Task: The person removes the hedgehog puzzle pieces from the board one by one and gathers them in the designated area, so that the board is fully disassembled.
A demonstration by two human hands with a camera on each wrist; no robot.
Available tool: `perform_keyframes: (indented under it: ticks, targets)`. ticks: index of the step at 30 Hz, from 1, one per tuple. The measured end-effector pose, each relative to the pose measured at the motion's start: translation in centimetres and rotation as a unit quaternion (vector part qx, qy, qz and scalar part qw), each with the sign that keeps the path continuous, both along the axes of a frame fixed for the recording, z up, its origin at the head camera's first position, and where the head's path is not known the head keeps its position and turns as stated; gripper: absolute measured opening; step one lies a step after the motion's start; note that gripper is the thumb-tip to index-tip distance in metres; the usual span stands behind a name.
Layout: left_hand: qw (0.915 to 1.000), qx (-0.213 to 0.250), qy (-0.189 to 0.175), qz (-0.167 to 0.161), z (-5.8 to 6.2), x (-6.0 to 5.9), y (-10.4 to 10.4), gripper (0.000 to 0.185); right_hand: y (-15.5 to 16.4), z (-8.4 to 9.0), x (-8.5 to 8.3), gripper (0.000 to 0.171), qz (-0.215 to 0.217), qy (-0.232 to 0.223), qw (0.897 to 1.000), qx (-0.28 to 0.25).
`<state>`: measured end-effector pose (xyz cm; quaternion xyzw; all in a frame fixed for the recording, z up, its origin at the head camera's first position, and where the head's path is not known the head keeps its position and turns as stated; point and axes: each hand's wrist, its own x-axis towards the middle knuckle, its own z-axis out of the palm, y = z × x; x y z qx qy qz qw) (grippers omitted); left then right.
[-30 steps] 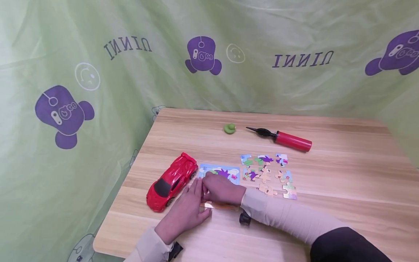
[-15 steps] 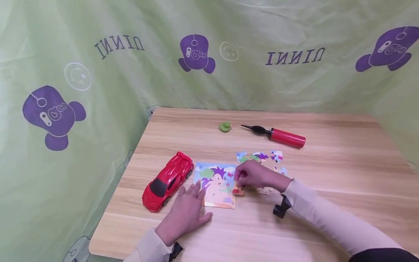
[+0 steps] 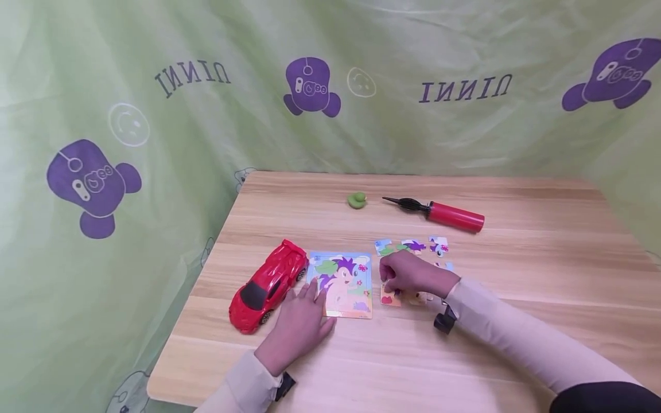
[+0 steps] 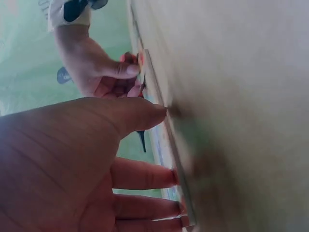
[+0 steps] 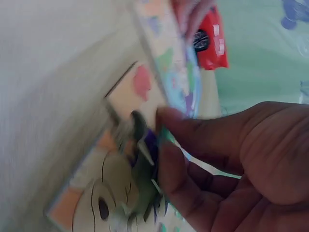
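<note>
Puzzle piece (orange-cornered) just under right hand, beside puzzle board

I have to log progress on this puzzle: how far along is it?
Apparently early. The puzzle board lies flat by the red toy car, with the left hand resting on its edge. The right hand has a grip on one loose piece. Several loose pieces lie beside the board.

The table is pale wood-grain laminate, smooth with a low sheen. The toy car is glossy red plastic, as is the hand pump with its black matt nozzle. The puzzle board and loose puzzle pieces look like printed card. The green backdrop is thin, creased, matt cloth.
</note>
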<state>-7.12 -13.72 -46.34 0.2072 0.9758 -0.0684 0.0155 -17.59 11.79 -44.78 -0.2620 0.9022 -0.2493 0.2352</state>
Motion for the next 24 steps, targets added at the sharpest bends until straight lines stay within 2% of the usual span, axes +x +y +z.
perform_keyframes:
  ticks: [6,11,17,24]
  targets:
    - [0.9999,-0.015,0.002,0.001,0.2,-0.4,-0.1,0.067,-0.5,-0.2,0.6,0.027,0.009,0.059,0.998,0.032]
    - [0.9998,-0.012,0.015,-0.006,0.5,-0.7,-0.2,0.066,0.0,0.5,1.5,0.023,0.016,0.121,0.992,0.029]
    - [0.9998,-0.015,0.008,-0.006,0.9,-0.8,-0.3,0.065,2.4,1.6,1.8,0.016,-0.001,0.176,0.984,-0.025]
    - [0.9998,-0.005,0.016,-0.007,0.6,-0.9,-0.3,0.061,6.2,3.2,2.0,0.016,-0.018,0.196,0.98,-0.02]
